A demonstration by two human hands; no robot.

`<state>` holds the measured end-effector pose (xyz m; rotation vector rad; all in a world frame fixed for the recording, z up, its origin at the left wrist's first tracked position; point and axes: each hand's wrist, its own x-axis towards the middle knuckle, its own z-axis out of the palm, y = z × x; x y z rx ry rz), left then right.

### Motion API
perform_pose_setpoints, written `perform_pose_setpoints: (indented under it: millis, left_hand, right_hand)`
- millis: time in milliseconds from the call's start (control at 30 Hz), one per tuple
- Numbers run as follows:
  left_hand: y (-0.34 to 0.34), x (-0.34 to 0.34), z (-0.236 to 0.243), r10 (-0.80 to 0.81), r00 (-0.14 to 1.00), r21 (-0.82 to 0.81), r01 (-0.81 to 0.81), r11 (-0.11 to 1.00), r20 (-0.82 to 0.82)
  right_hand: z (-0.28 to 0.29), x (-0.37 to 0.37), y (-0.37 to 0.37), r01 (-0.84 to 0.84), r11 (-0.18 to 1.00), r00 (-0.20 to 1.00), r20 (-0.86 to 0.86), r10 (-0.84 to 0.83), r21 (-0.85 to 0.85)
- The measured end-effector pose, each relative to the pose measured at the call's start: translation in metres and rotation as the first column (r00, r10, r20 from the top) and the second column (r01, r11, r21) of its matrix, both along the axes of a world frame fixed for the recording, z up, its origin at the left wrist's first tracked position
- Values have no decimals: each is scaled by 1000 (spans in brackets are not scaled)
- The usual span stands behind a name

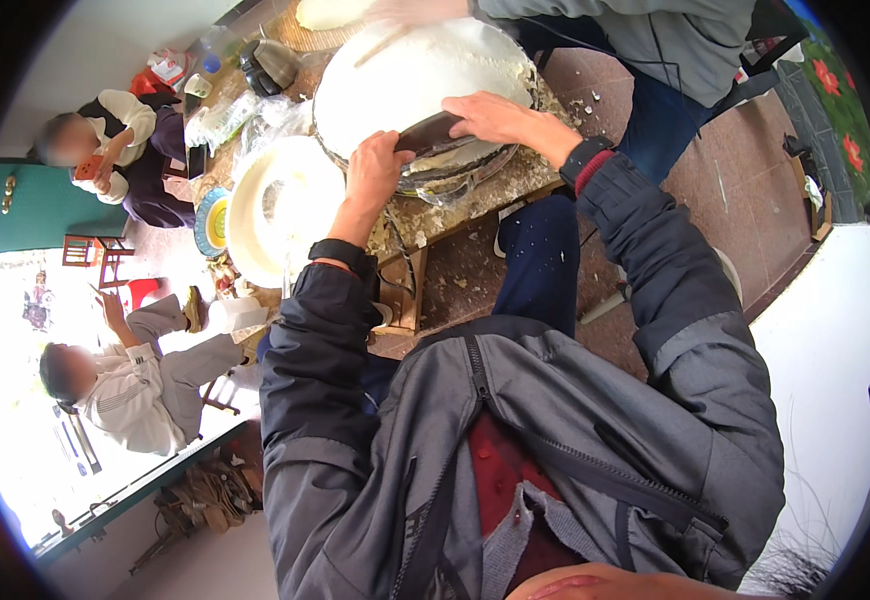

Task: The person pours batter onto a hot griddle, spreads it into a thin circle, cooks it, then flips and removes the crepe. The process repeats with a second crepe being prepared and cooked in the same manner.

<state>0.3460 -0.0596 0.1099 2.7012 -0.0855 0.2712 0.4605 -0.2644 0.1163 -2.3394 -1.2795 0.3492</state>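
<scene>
A dark, flat scraper-like blade [429,133] spans the gap between my hands at the near side of a large round griddle [410,85]. The griddle's top is pale, coated with what looks like a thin white layer, and crusty scraps cling to its rim. My left hand [370,172] grips the blade's left end, fingers closed. My right hand [498,118] is closed on its right end. Clear plastic film [452,187] hangs at the griddle's near rim.
Left of the griddle are a large pale basin [243,225], a patterned bowl [213,221], plastic bags [223,122] and a kettle [268,66]. A co-worker's blurred hand [420,10] is over the far side near a thin stick [383,46]. Two people [120,395] sit at left.
</scene>
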Motion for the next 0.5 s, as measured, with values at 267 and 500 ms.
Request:
perform_pose_setpoints:
  millis: [267,500]
  left_hand:
    - [-24,21,13,-145,986,-26,143,989,-80]
    - [5,118,40,-53,973,115,27,993,225]
  right_hand:
    - [12,-4,-41,84,996,994,-74,-84,-7]
    - [33,70,-8,190,926,910,295,-291,326]
